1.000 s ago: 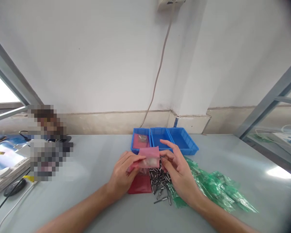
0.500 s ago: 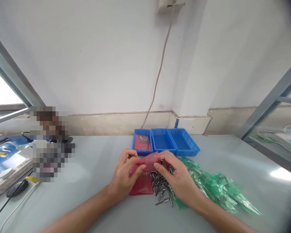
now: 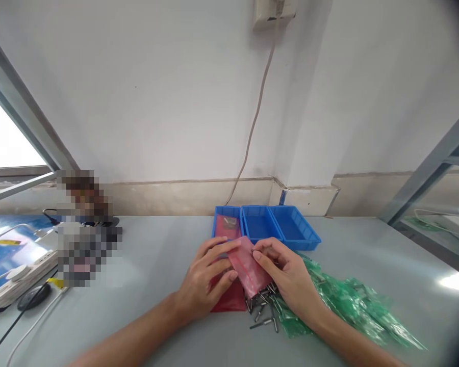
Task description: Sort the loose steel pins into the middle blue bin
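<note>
A small pink plastic bag (image 3: pixel 248 270) hangs tilted from my right hand (image 3: pixel 290 275), pinched at its upper right corner between thumb and fingers. My left hand (image 3: pixel 204 280) has its fingers spread at the bag's left side, the fingertips beside or behind its edge. Under the hands, another red bag (image 3: pixel 229 298) lies on the table. Small metal pins (image 3: pixel 263 311) are heaped to its right, partly hidden by the held bag and my right hand. Green plastic bags (image 3: pixel 352 300) lie right of the pins.
Three blue trays (image 3: pixel 258 224) stand side by side behind the hands; the left one holds a pink bag. At the left are a power strip (image 3: pixel 30 267), a black mouse (image 3: pixel 34 296), cables and a blurred-out area. Metal frame posts flank the table.
The pink bag has turned from roughly level to hanging down at a slant, its flat face showing. My left hand has opened its fingers from the bag's left end. The view has shifted slightly.
</note>
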